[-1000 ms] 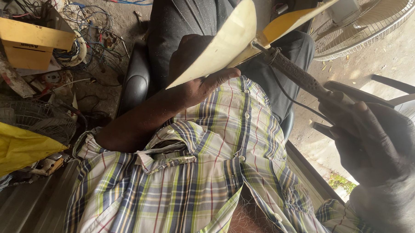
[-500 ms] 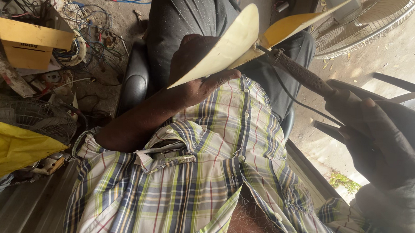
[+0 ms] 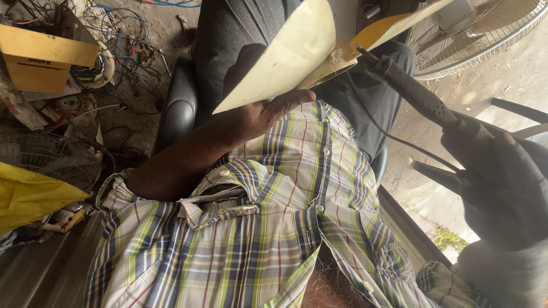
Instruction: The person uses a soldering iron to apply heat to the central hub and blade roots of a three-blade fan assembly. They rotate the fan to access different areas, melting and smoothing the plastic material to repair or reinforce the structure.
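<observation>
While the left hand (image 3: 260,114) pinches a pale yellow board (image 3: 290,51) with its fingers at upper centre of the frame, the right hand (image 3: 504,180) at right wraps its fingers around a soldering iron (image 3: 410,92), whose tip touches the board's edge.

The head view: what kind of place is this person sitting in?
Probably a small, partly open-air electrical repair workshop. A soldering iron is in the right hand, tangled wires litter the ground, and fan grilles lie about.

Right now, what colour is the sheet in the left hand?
Pale cream-yellow sheet, clearest in the head view.
</observation>
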